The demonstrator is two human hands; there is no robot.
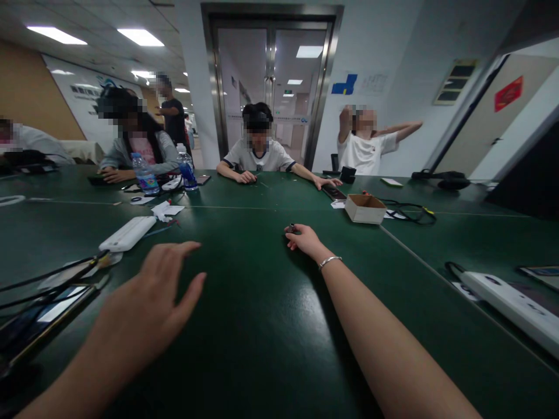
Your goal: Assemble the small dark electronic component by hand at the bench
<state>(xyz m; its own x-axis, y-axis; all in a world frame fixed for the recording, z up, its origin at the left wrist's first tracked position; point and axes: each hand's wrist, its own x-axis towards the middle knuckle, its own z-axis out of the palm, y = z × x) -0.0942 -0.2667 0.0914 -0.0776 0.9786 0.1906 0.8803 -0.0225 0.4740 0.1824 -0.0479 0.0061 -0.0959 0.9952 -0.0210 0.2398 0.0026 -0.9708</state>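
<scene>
My right hand (307, 242) reaches out over the green table (257, 326), its fingers closed around a small cylindrical metal piece (292, 227). The upper end of the piece sticks out above the fingers; the rest is hidden, so its exact kind does not show. A silver bracelet (329, 263) circles that wrist. Nearer and to the left, my left hand (151, 297) hovers above the tabletop with thumb and fingers apart and nothing in it. Beyond it lies a white power strip (128, 234).
A phone (55, 314) and black cables lie at the left. Two water bottles (146, 174) stand farther back. An open cardboard box (365, 209) sits right of centre beside a coiled cable (414, 214). Another white power strip (510, 302) is at the right. Several people are around the far side.
</scene>
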